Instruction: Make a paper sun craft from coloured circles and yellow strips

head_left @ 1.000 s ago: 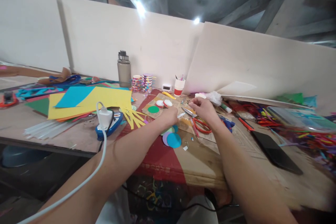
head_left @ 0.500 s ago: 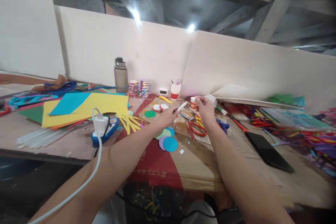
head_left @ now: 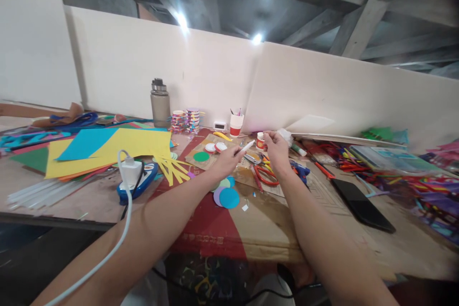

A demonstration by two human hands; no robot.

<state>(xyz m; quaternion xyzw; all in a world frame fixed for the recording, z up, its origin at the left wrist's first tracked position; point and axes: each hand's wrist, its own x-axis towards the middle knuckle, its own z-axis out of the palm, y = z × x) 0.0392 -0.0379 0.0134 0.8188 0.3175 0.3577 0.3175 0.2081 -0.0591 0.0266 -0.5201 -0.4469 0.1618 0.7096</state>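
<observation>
My left hand (head_left: 229, 158) is closed around a slim white stick (head_left: 247, 146) that points up and to the right. My right hand (head_left: 278, 147) pinches the right edge of a small bottle (head_left: 260, 141), red and white with a white top. Below the hands lie red-handled scissors (head_left: 266, 175) and several other tools. Near my left wrist sit a green paper disc (head_left: 201, 157) and two white-topped round pieces with red rims (head_left: 220, 147). Overlapping blue (head_left: 229, 198) and purple paper discs rest on the cardboard nearer to me.
At left, coloured paper sheets (head_left: 143, 146), yellow strips (head_left: 174, 169) and a plug on a blue power strip (head_left: 138, 184), its white cable crossing my left arm. A water bottle (head_left: 160, 105) and paper cups (head_left: 236, 124) stand behind. A phone (head_left: 362, 205) lies at right.
The whole scene has shifted slightly left as the camera turned a little. Both hands keep nearly the same pose, with the white stick still in my left hand.
</observation>
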